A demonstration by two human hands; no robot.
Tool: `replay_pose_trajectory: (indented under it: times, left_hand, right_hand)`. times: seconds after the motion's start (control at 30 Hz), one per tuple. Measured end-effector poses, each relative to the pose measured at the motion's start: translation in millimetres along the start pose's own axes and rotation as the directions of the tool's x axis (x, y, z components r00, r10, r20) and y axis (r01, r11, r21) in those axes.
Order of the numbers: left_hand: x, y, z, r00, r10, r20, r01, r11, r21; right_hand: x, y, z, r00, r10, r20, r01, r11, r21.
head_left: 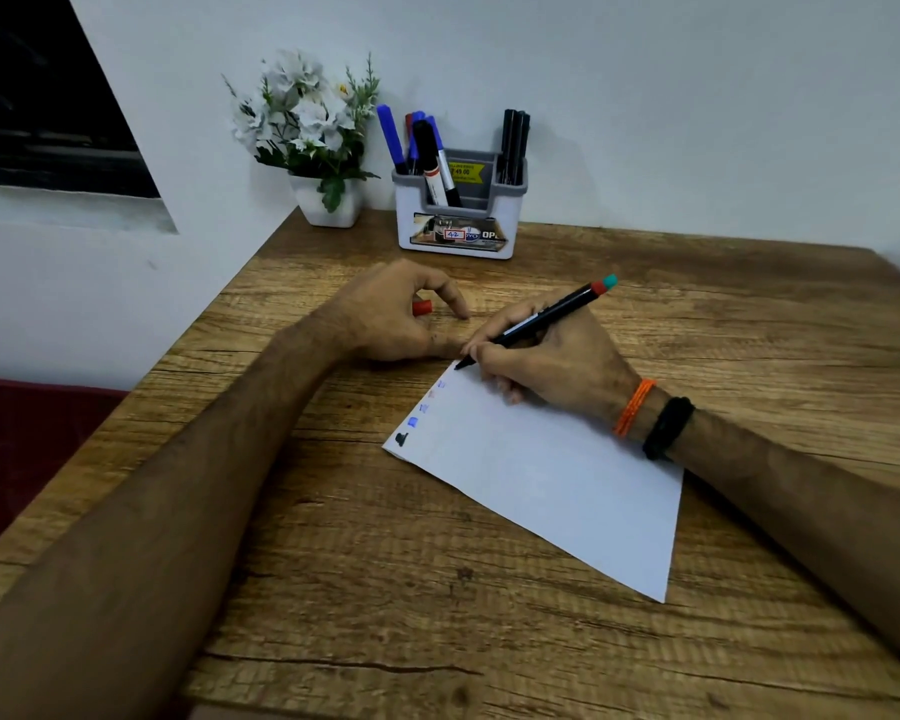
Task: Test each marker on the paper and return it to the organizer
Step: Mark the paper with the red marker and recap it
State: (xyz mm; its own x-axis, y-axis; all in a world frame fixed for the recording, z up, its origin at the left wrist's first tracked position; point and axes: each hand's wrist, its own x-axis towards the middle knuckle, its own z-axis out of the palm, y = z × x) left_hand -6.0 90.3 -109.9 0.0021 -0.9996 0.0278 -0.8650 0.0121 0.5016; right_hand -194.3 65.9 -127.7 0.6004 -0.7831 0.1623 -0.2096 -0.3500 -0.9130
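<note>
The right hand (552, 356) pinches the marker (536, 322), tip on the paper's (541, 475) far corner, barrel slanting up-right; the left hand (391, 314), just beside, curls round the red cap (423, 307); organizer (458, 220) well beyond

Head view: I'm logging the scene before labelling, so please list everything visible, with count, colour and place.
table: one, brown wood grain, fills the foreground.
paper: one white sheet, middle of the table, small blue, reddish and black test marks along its left edge.
organizer: one, white with grey rim, back of the table by the wall.
markers in organizer: several, blue, black and red caps, left and right compartments; exact count unclear.
marker: one, black body, teal and red end, tip at the paper's far corner.
cap: one, red, in the left hand.
flower pot: one, white, white flowers, left of the organizer.
wristbands: two, orange and black, right wrist.
left hand: pinches the cap.
right hand: grips the marker.
</note>
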Motion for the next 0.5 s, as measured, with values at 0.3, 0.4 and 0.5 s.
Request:
replay_pose_trajectory:
  times: [0.3, 0.4, 0.5]
  left_hand:
    - [-0.8, 1.2, -0.2, 1.000, -0.010, 0.005, 0.010, 1.000, 0.012]
    - [-1.8, 2.8, -0.5, 1.000, -0.009, 0.005, 0.009, 1.000, 0.008]
    - [-4.2, 4.7, -0.7, 1.000, -0.005, 0.008, 0.005, 1.000, -0.015]
  right_hand:
    - [0.9, 1.3, -0.8, 1.000, -0.009, 0.019, 0.009, 1.000, -0.024]
    - [2.8, 0.5, -0.4, 0.999, -0.038, 0.002, 0.038, 0.998, 0.044]
    - [5.4, -2.6, -0.8, 0.999, -0.026, 0.026, 0.024, 0.996, 0.088]
